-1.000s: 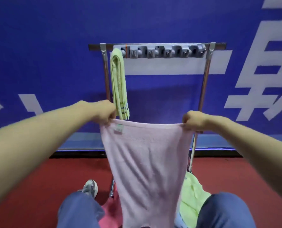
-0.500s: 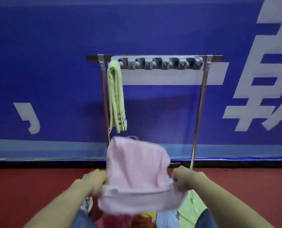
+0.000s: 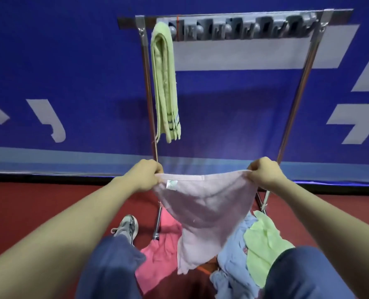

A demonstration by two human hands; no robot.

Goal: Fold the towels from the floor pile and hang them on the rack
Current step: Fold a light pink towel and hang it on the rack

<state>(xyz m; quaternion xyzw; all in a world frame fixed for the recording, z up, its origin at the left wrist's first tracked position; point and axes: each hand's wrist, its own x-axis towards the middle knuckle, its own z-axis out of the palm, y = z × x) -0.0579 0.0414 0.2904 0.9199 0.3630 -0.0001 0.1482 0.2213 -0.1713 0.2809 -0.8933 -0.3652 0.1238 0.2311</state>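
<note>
A second ago I had the pale pink towel stretched high in front of the rack. Half a second ago it was flipping up over my lowered hands. Now the hands are up again, though lower than at first, and the towel hangs from its top edge with a slack dip between them. Its lower end tapers down to the pile on the floor. I read that as a shake or a first fold attempt. I cannot tell whether the cloth is doubled yet, so I count the folding as not done.

My left hand pinches the top corner by the small label, fingers curled round the hem. My right hand is clenched on the opposite corner in the same way. Both arms reach forward, nearly straight, with the hands level and apart by the towel's width. They sit just in front of the rack's lower part.

One green towel is already folded over the top bar at its left end, and the other hooks along the bar are bare. Bright pink, blue and light green towels lie in the pile between my knees, and my shoe is just beside them.
</note>
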